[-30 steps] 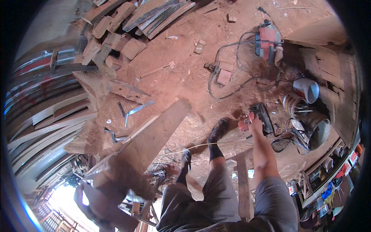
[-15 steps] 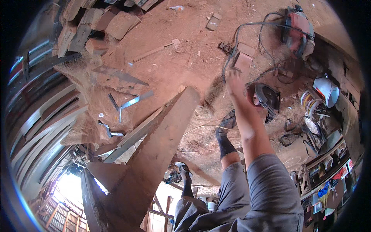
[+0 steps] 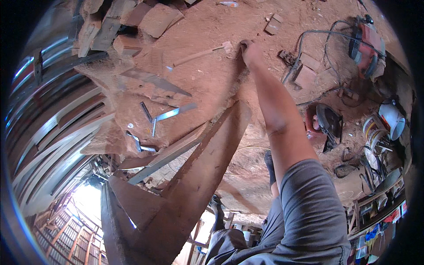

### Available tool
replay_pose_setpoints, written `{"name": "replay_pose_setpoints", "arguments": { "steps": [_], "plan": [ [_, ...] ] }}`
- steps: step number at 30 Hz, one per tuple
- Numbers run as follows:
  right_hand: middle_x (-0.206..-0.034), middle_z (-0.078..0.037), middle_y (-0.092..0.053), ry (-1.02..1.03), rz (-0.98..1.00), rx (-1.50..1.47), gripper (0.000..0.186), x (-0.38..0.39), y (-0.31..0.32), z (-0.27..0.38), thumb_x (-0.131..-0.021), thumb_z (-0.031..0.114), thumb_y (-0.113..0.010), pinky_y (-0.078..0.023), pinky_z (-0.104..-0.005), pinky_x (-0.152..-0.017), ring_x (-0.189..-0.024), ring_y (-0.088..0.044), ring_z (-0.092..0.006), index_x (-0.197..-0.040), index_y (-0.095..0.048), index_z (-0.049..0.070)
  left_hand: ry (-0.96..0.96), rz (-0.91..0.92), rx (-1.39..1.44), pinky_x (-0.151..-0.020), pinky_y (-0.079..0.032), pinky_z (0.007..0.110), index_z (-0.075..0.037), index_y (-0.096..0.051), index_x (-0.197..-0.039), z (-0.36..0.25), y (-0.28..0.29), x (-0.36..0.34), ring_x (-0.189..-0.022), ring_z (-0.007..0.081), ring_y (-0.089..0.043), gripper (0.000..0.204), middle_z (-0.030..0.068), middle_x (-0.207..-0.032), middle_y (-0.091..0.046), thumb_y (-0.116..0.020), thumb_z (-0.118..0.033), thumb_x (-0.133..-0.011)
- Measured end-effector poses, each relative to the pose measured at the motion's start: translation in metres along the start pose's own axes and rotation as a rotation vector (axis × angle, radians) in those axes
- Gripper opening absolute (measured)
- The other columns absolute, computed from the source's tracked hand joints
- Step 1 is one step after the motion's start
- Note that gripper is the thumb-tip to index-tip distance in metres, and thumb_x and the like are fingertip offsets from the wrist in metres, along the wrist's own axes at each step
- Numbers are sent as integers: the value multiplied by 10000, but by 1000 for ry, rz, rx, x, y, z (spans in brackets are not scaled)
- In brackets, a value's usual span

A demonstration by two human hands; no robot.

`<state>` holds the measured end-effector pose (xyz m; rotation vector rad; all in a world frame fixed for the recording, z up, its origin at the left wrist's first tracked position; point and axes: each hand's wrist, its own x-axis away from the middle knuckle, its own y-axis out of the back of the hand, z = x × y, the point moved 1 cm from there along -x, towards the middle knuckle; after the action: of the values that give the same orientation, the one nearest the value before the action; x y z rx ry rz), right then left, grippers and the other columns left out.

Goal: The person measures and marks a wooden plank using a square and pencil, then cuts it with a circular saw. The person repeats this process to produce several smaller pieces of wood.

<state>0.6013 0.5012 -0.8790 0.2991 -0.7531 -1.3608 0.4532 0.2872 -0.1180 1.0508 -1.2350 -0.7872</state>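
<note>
My right hand (image 3: pixel 251 52) reaches far out over the dusty floor, its bare forearm coming from a grey sleeve. The fingers are curled in, and whatever they hold, if anything, is hidden. Closest to it, on the left, lies a thin wooden stick (image 3: pixel 198 56) with a pale, broad end. Below and left of my arm, a large thick wooden beam (image 3: pixel 207 159) slants up from the lower edge. Beside that beam a narrower plank (image 3: pixel 168 152) runs along its left side. My left hand is out of view.
Metal squares (image 3: pixel 170 114) lie on the floor at left, near stacked timber (image 3: pixel 150 20). At right are a red power tool (image 3: pixel 369 46) with a dark cable, a circular saw (image 3: pixel 326 123), small wood blocks (image 3: pixel 304 76) and a white bucket (image 3: pixel 392 118). Planks (image 3: pixel 66 119) line the left side.
My right hand has moved left and farther out, away from the wood blocks and cable toward the thin stick. The whole view has shifted, so floor things appear more to the right.
</note>
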Motion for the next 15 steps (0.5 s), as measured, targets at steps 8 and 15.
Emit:
{"name": "replay_pose_setpoints", "arguments": {
  "steps": [8,15],
  "plan": [
    [-1048,8,-720,-584,420,-1472,337,102,74,98,-1043,237,-723,-562,-333,-780,-858,-636,-117,-1357,-698,119,-8,-28,-3,-1080,-399,573,33,-587,-1410,-7,8,10,-1220,431,-571,815,246,-1315,-614,-299,-655,-1081],
    [-1074,24,-754,-414,929,-2494,243,240,214,205,-1042,248,-716,-489,-287,-741,-809,-573,-79,-1263,-733,149,-81,-104,17,-1061,-408,574,33,-603,-1394,-14,27,19,-1191,433,-584,801,246,-1291,-625,-317,-647,-1080]
  ]
}}
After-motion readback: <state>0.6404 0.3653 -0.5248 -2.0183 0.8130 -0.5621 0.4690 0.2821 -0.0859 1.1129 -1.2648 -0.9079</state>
